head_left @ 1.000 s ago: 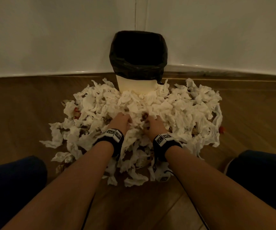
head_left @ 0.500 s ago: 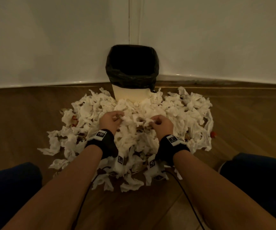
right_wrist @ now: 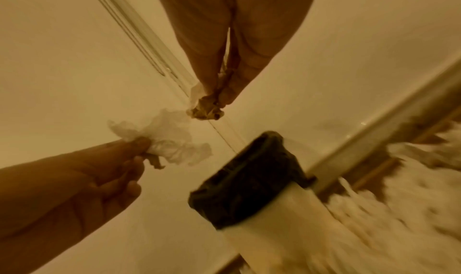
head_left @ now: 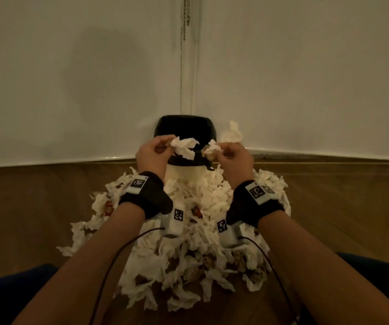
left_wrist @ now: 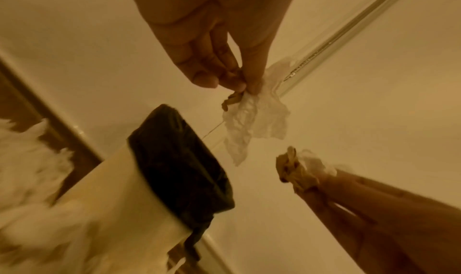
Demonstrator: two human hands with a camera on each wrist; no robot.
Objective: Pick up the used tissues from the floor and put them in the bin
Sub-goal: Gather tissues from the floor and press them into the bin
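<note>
Left hand (head_left: 152, 154) is pinching a tissue (head_left: 185, 147) in its grip above the bin (head_left: 186, 127); right hand (head_left: 234, 158) is pinching a stained wad (head_left: 212, 150) beside it. A pile (head_left: 188, 254) is lying on the floor (head_left: 36, 207).

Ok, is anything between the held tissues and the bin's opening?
Nothing visible. The left hand pinches a tissue and the right hand pinches another tissue just above the bin, whose black-lined mouth is uncovered.
</note>
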